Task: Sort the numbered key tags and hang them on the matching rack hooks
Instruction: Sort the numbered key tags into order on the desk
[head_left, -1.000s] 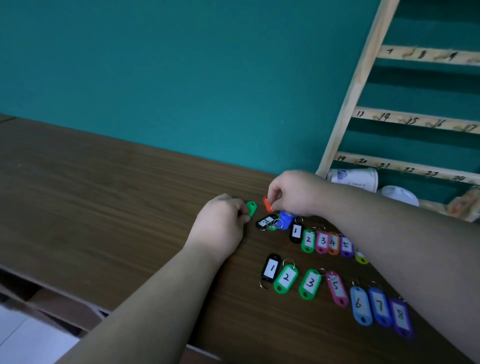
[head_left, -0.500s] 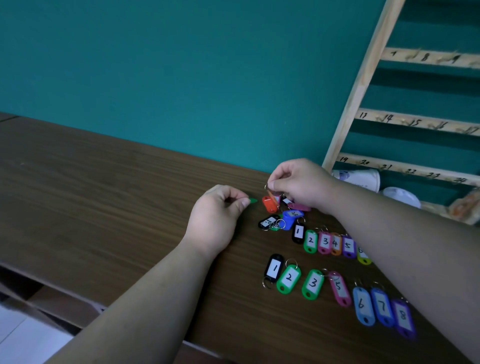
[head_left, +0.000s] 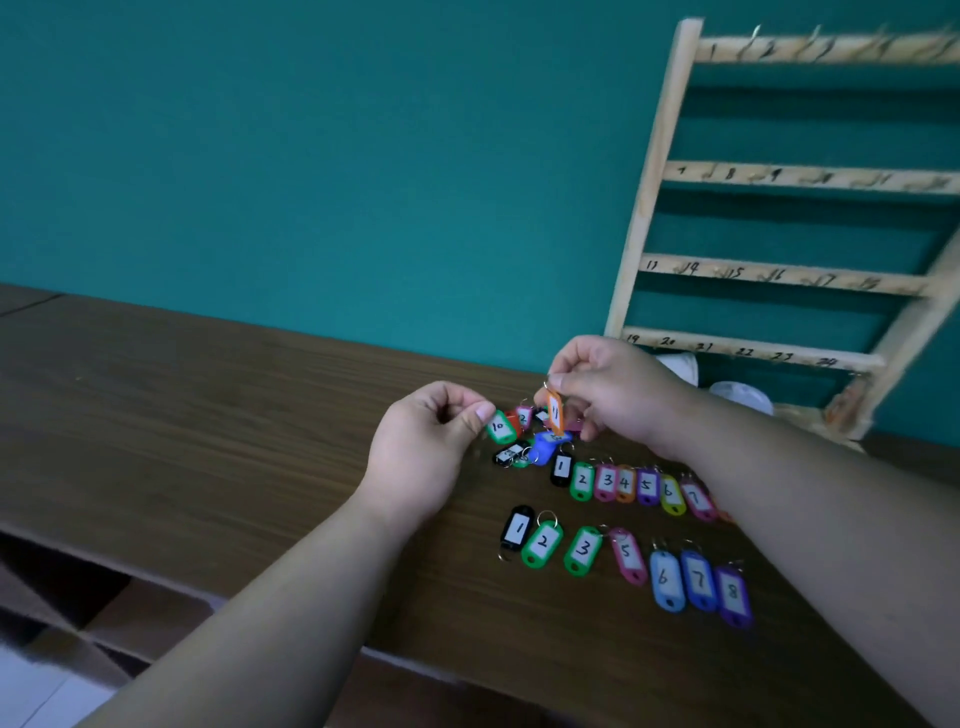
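From the head camera, the left grip (head_left: 421, 441) pinched green tag 10 (head_left: 500, 427) low over the desk (head_left: 208, 415). The right grip (head_left: 613, 395) pinched the ring of orange tag 11 (head_left: 555, 413), which hung straight down. The rack (head_left: 779, 176) stood up behind, nearer the right grip.

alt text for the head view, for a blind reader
The left hand pinches a green tag marked 10 and the right hand holds up an orange tag over a table. Two rows of numbered tags lie nearer; a wooden rack stands behind.
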